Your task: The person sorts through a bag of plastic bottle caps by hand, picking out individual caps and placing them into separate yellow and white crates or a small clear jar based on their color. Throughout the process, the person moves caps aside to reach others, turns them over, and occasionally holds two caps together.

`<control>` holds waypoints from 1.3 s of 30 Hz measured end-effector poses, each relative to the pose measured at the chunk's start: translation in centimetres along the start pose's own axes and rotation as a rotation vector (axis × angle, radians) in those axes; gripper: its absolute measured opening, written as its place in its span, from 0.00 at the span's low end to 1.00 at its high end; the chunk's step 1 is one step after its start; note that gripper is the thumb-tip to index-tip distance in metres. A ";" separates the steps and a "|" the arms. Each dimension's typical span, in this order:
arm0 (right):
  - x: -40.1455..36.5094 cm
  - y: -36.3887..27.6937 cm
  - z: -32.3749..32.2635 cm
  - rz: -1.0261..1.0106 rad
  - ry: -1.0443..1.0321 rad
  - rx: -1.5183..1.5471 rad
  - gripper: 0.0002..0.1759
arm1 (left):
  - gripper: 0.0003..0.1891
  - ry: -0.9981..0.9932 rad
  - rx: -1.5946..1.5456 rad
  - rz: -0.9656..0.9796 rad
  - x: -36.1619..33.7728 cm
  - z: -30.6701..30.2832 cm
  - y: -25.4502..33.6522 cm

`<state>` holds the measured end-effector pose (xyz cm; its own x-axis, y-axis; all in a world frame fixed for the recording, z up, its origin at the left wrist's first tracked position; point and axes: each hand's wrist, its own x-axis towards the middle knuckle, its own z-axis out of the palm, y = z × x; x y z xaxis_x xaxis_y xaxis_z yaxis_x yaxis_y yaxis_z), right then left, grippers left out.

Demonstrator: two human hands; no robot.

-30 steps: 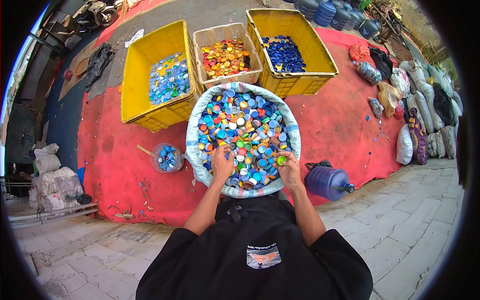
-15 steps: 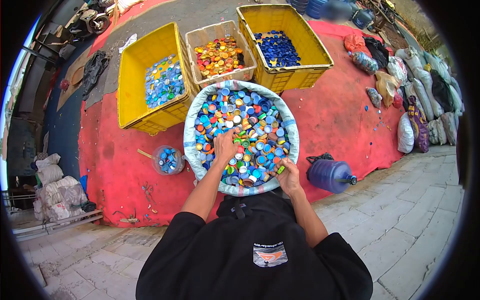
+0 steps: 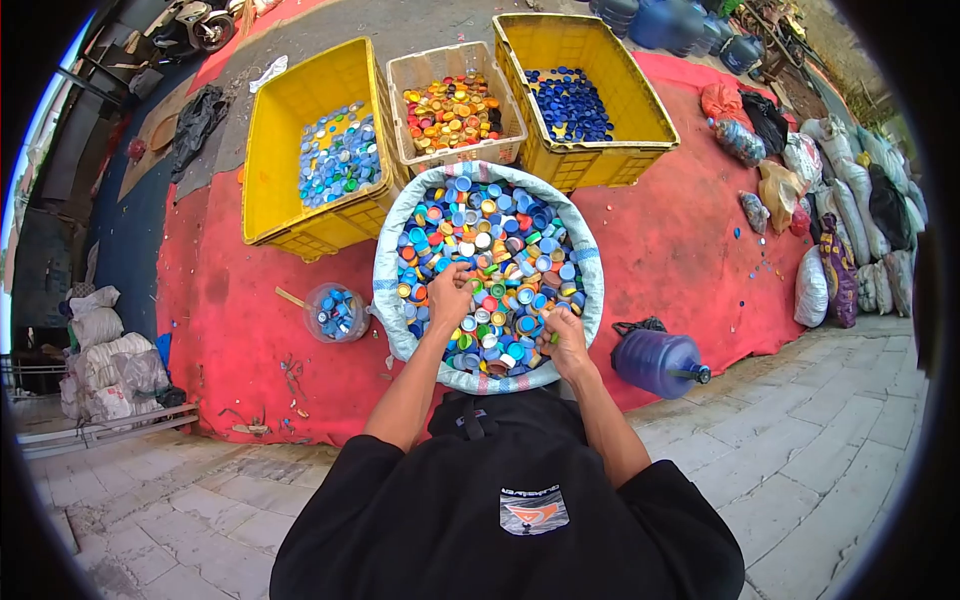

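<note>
A round sack with a rolled pale rim stands in front of me, full of mixed plastic bottle caps. My left hand is over the middle of the caps, its fingers curled together; what they hold, if anything, is hidden. Close to the sack's right side, my right hand is closed around a green bottle cap, which partly shows between the fingers. Past the sack stand a yellow crate of light blue and green caps, a whitish crate of red, orange and yellow caps, and another yellow crate of dark blue caps.
Left of the sack, a clear tub holds blue caps. A large blue water jug lies on its side to the right. Red matting covers the ground, with filled sacks piled at the far right and pale paving nearer me.
My left hand has drawn back slightly toward me over the caps. My right hand has turned and moved a little inward and up, the green cap now more covered. The view has shifted slightly.
</note>
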<state>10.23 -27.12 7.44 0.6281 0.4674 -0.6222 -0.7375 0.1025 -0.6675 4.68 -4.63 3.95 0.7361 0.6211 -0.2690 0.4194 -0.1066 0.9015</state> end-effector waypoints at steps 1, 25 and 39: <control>1.0 0.2 0.4 -0.043 0.031 -0.126 0.13 | 0.18 -0.004 -0.171 -0.052 -0.4 -0.7 0.0; 11.2 -0.8 6.8 -0.866 -0.141 -1.402 0.22 | 0.15 0.019 -0.096 -0.203 -9.5 -4.8 -2.5; 2.7 -0.3 2.0 0.056 -0.186 0.153 0.18 | 0.15 -0.061 0.527 -0.304 -8.3 -1.9 -0.7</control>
<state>11.65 -24.16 6.71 0.5392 0.6281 -0.5610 -0.8076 0.1969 -0.5559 -2.72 -8.25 6.22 0.5649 0.6398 -0.5210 0.8103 -0.3109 0.4967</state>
